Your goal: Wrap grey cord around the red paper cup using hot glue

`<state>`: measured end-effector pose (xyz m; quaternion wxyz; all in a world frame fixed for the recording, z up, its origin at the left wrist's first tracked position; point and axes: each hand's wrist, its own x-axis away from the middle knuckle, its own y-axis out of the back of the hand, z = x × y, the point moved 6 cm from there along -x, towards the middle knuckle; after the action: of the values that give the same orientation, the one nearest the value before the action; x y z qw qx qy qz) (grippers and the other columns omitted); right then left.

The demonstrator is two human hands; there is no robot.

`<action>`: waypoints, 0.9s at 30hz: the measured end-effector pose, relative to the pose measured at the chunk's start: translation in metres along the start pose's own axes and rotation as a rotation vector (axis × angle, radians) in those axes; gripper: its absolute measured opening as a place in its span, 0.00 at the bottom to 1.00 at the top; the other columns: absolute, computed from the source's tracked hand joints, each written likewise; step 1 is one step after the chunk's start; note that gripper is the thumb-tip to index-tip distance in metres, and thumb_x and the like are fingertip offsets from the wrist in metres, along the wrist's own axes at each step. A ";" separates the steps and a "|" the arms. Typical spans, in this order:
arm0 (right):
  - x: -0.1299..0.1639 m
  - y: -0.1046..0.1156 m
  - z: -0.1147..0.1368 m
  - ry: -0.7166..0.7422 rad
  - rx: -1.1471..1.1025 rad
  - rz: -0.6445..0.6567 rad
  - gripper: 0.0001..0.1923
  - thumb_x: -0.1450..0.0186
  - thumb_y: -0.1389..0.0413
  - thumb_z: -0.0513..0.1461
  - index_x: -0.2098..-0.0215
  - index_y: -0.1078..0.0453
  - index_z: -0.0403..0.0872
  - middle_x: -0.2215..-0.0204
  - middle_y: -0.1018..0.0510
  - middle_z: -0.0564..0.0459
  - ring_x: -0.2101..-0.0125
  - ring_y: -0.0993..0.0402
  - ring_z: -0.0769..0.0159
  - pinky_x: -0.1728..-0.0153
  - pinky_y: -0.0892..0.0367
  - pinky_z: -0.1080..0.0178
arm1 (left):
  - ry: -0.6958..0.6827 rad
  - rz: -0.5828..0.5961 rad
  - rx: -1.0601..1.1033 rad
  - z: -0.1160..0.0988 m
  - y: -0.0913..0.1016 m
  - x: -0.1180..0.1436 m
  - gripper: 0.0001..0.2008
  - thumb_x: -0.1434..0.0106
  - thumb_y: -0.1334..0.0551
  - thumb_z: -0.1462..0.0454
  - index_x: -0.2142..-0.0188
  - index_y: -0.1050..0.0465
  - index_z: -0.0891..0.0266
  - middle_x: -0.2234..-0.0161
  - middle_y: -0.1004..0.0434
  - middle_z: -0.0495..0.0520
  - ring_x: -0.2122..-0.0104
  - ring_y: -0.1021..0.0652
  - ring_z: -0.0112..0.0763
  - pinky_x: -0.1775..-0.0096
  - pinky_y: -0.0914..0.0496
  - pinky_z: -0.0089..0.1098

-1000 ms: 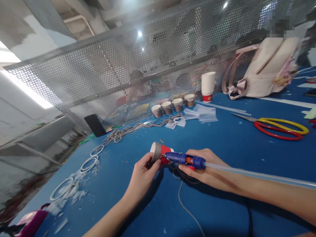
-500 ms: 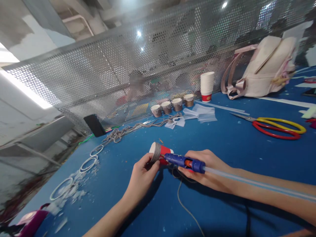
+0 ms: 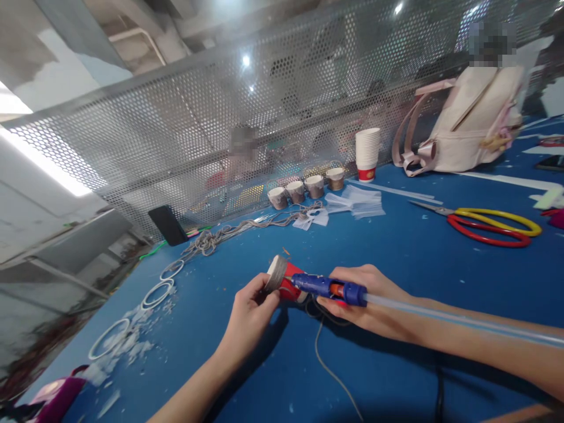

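My left hand [image 3: 252,311] pinches a red and white paper cup [image 3: 291,281], tilted on its side, by its rim end. Grey cord [image 3: 277,272] is wound round the cup near the rim. In my right hand [image 3: 368,294] is a blue glue gun [image 3: 315,284], its nozzle pointing left at the cup beside the wound cord. A clear glue stick [image 3: 423,314] sticks out of the gun's back end and runs along my right forearm. Loose cord [image 3: 324,352] trails from under the hands toward the table's front edge.
Several cord-wrapped cups [image 3: 315,187] line the mesh screen [image 3: 176,129], near a cup stack [image 3: 367,154]. Scissors [image 3: 489,226] and a backpack [image 3: 476,123] lie right. White rings [image 3: 157,294], a phone [image 3: 168,224] and tangled cord [image 3: 207,242] are left, paper strips [image 3: 356,201] behind.
The cup has turned slightly in my left hand, its base end now tipped lower and nearer me. The glue gun stays at the cup, almost unmoved.
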<state>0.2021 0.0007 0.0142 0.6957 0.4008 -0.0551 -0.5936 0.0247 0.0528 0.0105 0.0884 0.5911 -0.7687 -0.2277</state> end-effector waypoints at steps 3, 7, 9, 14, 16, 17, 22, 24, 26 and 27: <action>0.000 0.004 -0.004 -0.061 0.018 -0.047 0.15 0.37 0.48 0.45 0.77 0.37 0.46 0.82 0.32 0.57 0.82 0.42 0.74 0.80 0.46 0.71 | 0.003 -0.014 0.020 -0.001 0.001 0.001 0.05 0.48 0.41 0.64 0.75 0.28 0.64 0.76 0.27 0.49 0.73 0.29 0.30 0.68 0.36 0.28; 0.000 0.002 -0.003 -0.051 0.041 -0.037 0.14 0.37 0.47 0.44 0.78 0.37 0.46 0.81 0.32 0.57 0.82 0.42 0.74 0.79 0.46 0.70 | 0.010 -0.019 0.038 -0.002 0.001 0.002 0.04 0.49 0.41 0.65 0.75 0.28 0.64 0.77 0.27 0.49 0.73 0.30 0.30 0.69 0.36 0.28; -0.001 0.001 0.000 -0.031 0.038 -0.013 0.13 0.37 0.47 0.44 0.77 0.36 0.46 0.81 0.31 0.57 0.82 0.41 0.74 0.79 0.46 0.70 | 0.008 -0.026 0.039 -0.002 0.002 0.003 0.04 0.49 0.41 0.66 0.76 0.28 0.64 0.78 0.27 0.48 0.74 0.30 0.30 0.69 0.37 0.28; -0.001 0.004 -0.003 -0.087 0.034 -0.044 0.14 0.37 0.47 0.45 0.77 0.36 0.45 0.82 0.31 0.57 0.82 0.42 0.74 0.79 0.46 0.70 | -0.001 -0.042 0.058 -0.003 0.004 0.003 0.04 0.50 0.41 0.66 0.77 0.29 0.64 0.79 0.29 0.48 0.74 0.31 0.29 0.70 0.37 0.28; -0.001 0.005 -0.004 -0.101 0.036 -0.059 0.15 0.37 0.47 0.45 0.77 0.36 0.45 0.82 0.32 0.58 0.82 0.43 0.74 0.80 0.47 0.70 | -0.003 -0.047 0.054 -0.004 0.005 0.003 0.04 0.50 0.41 0.66 0.77 0.29 0.64 0.79 0.29 0.48 0.75 0.31 0.29 0.70 0.37 0.28; 0.000 0.004 -0.004 -0.094 0.034 -0.055 0.15 0.37 0.47 0.45 0.78 0.36 0.45 0.82 0.32 0.58 0.82 0.43 0.74 0.80 0.47 0.70 | -0.005 -0.047 0.048 -0.005 0.005 0.003 0.04 0.50 0.41 0.66 0.77 0.29 0.64 0.79 0.29 0.48 0.75 0.32 0.29 0.70 0.37 0.27; 0.001 0.001 0.003 -0.016 0.034 -0.025 0.12 0.38 0.47 0.43 0.77 0.35 0.45 0.82 0.32 0.58 0.82 0.42 0.74 0.79 0.46 0.70 | -0.017 -0.050 0.036 -0.003 0.006 0.002 0.04 0.51 0.41 0.66 0.78 0.29 0.64 0.79 0.30 0.48 0.75 0.32 0.29 0.71 0.38 0.28; 0.000 0.003 0.000 -0.054 0.031 -0.044 0.14 0.38 0.46 0.44 0.78 0.36 0.45 0.82 0.32 0.58 0.83 0.43 0.74 0.79 0.47 0.70 | -0.018 -0.056 0.035 -0.002 0.006 0.002 0.04 0.51 0.41 0.66 0.78 0.29 0.64 0.79 0.30 0.48 0.75 0.32 0.29 0.70 0.38 0.29; 0.000 0.005 -0.003 -0.103 0.023 -0.062 0.15 0.38 0.46 0.45 0.78 0.37 0.46 0.83 0.33 0.58 0.83 0.43 0.74 0.80 0.48 0.70 | -0.021 -0.060 0.031 -0.003 0.007 0.002 0.04 0.51 0.41 0.66 0.77 0.29 0.64 0.79 0.29 0.48 0.74 0.32 0.30 0.70 0.38 0.29; 0.000 0.005 -0.004 -0.115 0.020 -0.069 0.15 0.38 0.46 0.45 0.78 0.37 0.46 0.83 0.33 0.58 0.83 0.44 0.74 0.80 0.48 0.70 | -0.022 -0.061 0.028 -0.004 0.007 0.002 0.04 0.51 0.41 0.66 0.77 0.28 0.64 0.79 0.29 0.49 0.74 0.32 0.30 0.70 0.38 0.29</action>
<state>0.2086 0.0022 0.0146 0.6664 0.3749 -0.0870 -0.6386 0.0196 0.0511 0.0164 0.0648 0.6128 -0.7544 -0.2260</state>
